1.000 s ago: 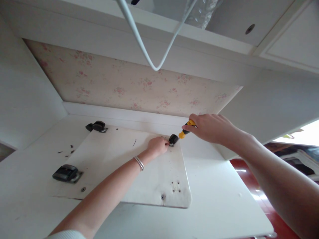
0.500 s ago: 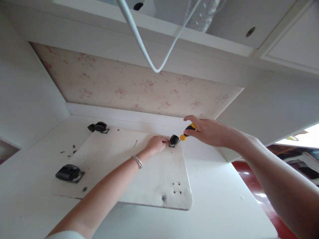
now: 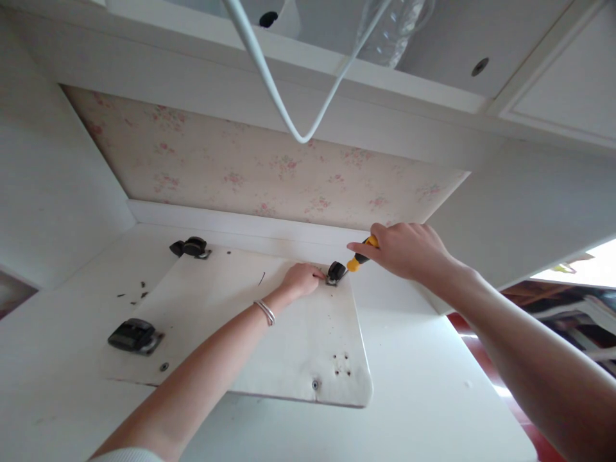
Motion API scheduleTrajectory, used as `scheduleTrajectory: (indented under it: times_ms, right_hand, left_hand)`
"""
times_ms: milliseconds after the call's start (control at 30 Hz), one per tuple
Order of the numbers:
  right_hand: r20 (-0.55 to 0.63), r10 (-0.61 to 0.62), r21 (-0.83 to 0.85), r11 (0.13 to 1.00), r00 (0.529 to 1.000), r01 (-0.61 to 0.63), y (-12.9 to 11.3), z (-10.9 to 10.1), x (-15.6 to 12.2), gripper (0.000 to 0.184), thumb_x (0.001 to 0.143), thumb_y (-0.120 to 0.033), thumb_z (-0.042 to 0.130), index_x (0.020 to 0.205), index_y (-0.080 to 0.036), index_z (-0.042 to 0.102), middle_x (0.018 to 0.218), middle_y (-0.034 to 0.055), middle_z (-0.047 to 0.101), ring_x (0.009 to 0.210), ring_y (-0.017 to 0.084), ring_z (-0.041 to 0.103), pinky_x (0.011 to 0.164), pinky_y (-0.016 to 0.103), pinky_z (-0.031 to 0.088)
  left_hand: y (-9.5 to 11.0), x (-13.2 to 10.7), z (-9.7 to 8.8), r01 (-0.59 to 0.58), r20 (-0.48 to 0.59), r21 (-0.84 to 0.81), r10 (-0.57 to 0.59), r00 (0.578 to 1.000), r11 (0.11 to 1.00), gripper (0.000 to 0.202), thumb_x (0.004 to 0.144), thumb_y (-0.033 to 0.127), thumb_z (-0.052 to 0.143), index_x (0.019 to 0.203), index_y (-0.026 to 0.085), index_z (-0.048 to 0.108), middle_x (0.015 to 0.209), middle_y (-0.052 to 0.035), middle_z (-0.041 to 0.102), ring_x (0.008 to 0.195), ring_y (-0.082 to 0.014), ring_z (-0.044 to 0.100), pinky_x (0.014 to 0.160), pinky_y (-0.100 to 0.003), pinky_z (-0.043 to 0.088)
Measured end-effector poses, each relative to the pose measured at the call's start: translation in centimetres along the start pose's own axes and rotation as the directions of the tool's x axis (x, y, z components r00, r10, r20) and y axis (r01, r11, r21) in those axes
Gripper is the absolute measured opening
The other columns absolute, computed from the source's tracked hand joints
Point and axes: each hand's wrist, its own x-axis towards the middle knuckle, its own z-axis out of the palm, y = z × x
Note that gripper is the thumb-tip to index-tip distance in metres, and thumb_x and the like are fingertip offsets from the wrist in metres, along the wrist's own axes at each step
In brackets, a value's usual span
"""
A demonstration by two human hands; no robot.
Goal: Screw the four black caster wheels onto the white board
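My right hand (image 3: 407, 250) is wrapped round a yellow and black screwdriver (image 3: 355, 262). The screwdriver slants down, its tip at the metal plate of a black caster wheel (image 3: 335, 272). From the other side, my left hand (image 3: 302, 280) rests on the board with its fingers closed against that caster's plate; the fingertips are partly hidden. The caster sits near the far right corner of a white board (image 3: 283, 333) with rounded corners. At the near right corner, several screw holes (image 3: 342, 364) mark the bare surface.
Two more black casters stand on the board's left side, one near (image 3: 132, 335) and one far (image 3: 194, 246). Small dark bits (image 3: 143, 294) lie on the white desktop (image 3: 404, 372). A thin dark piece (image 3: 262, 278) is on the board. Overhead hangs a white cable (image 3: 302, 138) below a shelf.
My right hand has turned on the screwdriver's handle, its knuckles rolling up and over to the right. My left hand and the caster have stayed in place.
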Motion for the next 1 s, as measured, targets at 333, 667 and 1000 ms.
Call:
scheduleTrajectory:
  times_ms: [333,667,1000]
  right_hand:
    - [0.054,-0.159,0.331,0.934,0.986,0.133,1.0,0.5,-0.8,0.039,0.095,-0.055,0.039,0.12,-0.03,0.055,0.108,0.0065,0.072,0.087,0.027,0.067,0.073,0.036,0.045]
    - [0.048,0.118,0.171,0.977,0.992,-0.125,-0.2,0.4,0.0,0.066,0.086,-0.078,0.033,0.096,-0.022,0.064,0.08,0.014,0.069,0.077,0.033,0.065,0.062,0.038,0.042]
    - [0.073,-0.065,0.286,0.957,0.995,0.041,1.0,0.6,-0.5,0.047,0.091,-0.067,0.04,0.11,-0.03,0.061,0.083,0.0062,0.069,0.073,0.025,0.064,0.061,0.032,0.039]
  left_hand:
    - [-0.5,0.3,0.3,0.018,-0.007,-0.051,-0.019,1.0,0.999,0.036,0.083,0.014,0.055,0.101,0.033,0.08,0.105,0.0056,0.078,0.101,-0.0179,0.072,0.09,-0.024,0.052]
    - [-0.6,0.2,0.1,0.017,-0.022,-0.068,-0.018,1.0,0.998,0.037,0.082,0.014,0.054,0.103,0.032,0.08,0.107,0.0038,0.078,0.104,-0.0186,0.071,0.092,-0.026,0.051]
    - [-0.7,0.4,0.1,0.016,-0.003,-0.07,-0.016,1.0,0.997,0.036,0.083,0.013,0.054,0.103,0.03,0.08,0.108,0.0027,0.078,0.105,-0.0176,0.071,0.093,-0.024,0.05]
